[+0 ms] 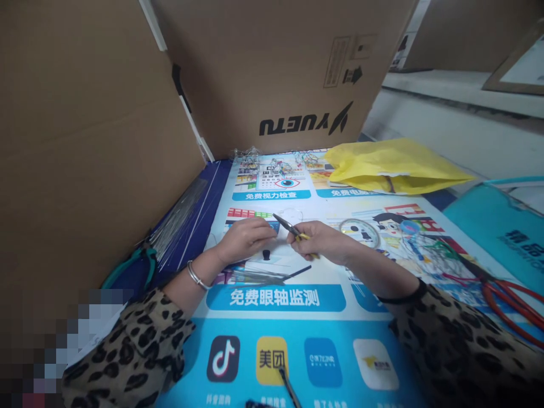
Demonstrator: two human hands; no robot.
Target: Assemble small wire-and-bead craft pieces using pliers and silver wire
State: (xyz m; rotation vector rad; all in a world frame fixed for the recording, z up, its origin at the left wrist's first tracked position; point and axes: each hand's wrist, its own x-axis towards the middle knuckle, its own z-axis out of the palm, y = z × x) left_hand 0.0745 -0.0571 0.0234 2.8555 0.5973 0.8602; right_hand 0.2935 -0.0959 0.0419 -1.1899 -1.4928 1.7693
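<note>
My right hand (317,242) is closed round a pair of long-nose pliers (296,231) with yellow handles, its dark jaws pointing up and to the left. Facing it, my left hand (249,239) has its fingers pinched together; whatever they hold is too fine or hidden to make out. A faint thin wire loop (301,214) shows just beyond the pliers. Below the hands lies a bundle of thin wires (259,277) on the printed sheet (297,310). To the right of my right hand is a clear ring-shaped roll (360,231).
Cardboard walls (263,68) stand at the back and left. Long straight wires (181,218) and teal-handled pliers (131,267) lie at left. A yellow bag (382,164), a teal bag (501,226) and red-handled scissors (505,297) are at right. Tangled wire pieces (280,165) sit at the back.
</note>
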